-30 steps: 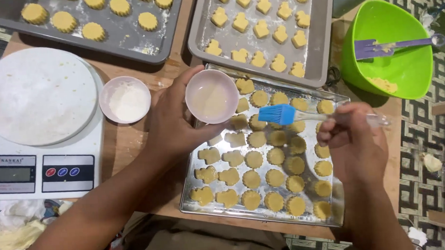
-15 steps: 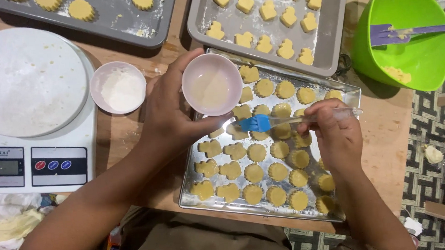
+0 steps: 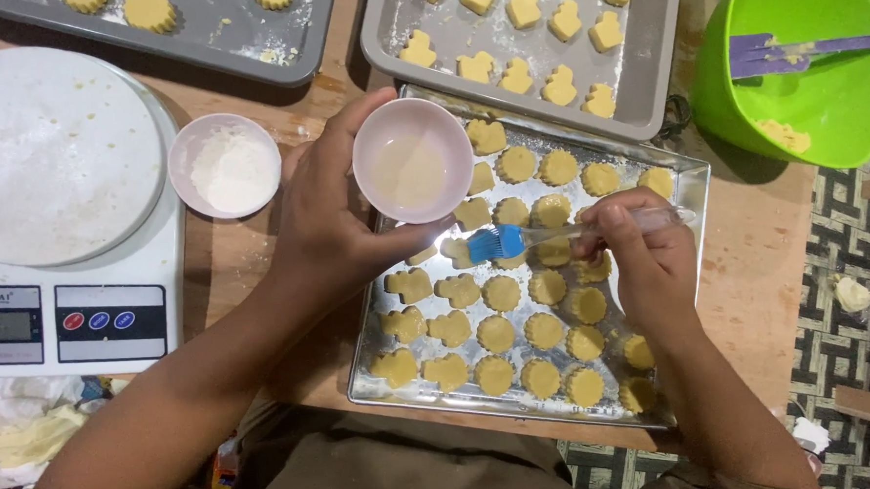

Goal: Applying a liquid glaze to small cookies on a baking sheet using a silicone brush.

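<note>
The left hand (image 3: 331, 215) is clasped around a small pale pink round bowl (image 3: 413, 160) holding a thin layer of clear or pale liquid, thumb along the near rim and fingers wrapped behind it, so the bowl hovers above the far left corner of a shiny rectangular metal baking tray (image 3: 682, 180). The right hand (image 3: 646, 255) pinches the clear handle of a pastry brush with blue bristles (image 3: 498, 242), gripping it closed between thumb and fingers; the bristles point toward the left hand and sit just below the bowl's rim, over the unbaked yellow cookie pieces (image 3: 503, 334) lined up in rows on the tray. Whether the bristles touch a cookie is hard to tell from this angle. Just left of the left hand stands a second small pink bowl of white flour (image 3: 224, 166) on the wooden worktop (image 3: 759, 279), and further left a white digital kitchen scale with a round flour-dusted plate (image 3: 55, 163). Beyond the hands lies a grey baking pan with yellow shaped dough pieces (image 3: 534, 59), with another grey pan (image 3: 201, 35) to its left. Beyond and to the right of the right hand sits a bright green plastic bowl (image 3: 810, 91) with a purple spatula (image 3: 788, 51) resting across it.
</note>
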